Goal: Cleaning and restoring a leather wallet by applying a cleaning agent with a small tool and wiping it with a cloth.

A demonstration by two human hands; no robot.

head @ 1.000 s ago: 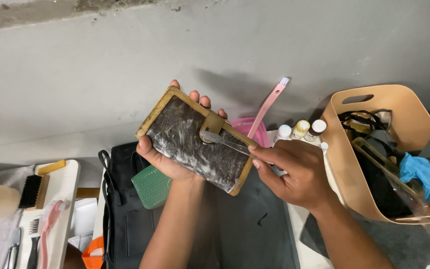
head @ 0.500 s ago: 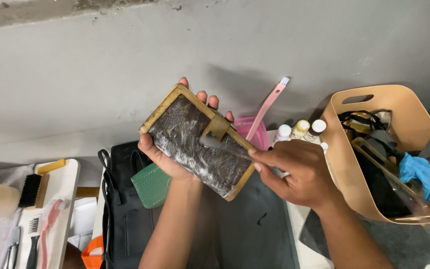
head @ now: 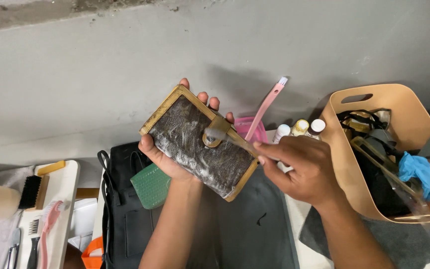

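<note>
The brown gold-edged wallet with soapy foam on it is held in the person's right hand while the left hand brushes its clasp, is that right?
Not quite: the head view shows the hands swapped. The left hand holds the brown gold-edged wallet, and the right hand works the brush at its clasp.

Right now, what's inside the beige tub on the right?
The beige tub holds a tangle of black straps, a crumpled blue glove and a clear plastic piece. Anything deeper is hidden under that pile and behind the tub's near wall.

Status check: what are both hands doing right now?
Left hand grips the foamy wallet. Right hand holds a small brush on its clasp. Nothing in the way.
</note>
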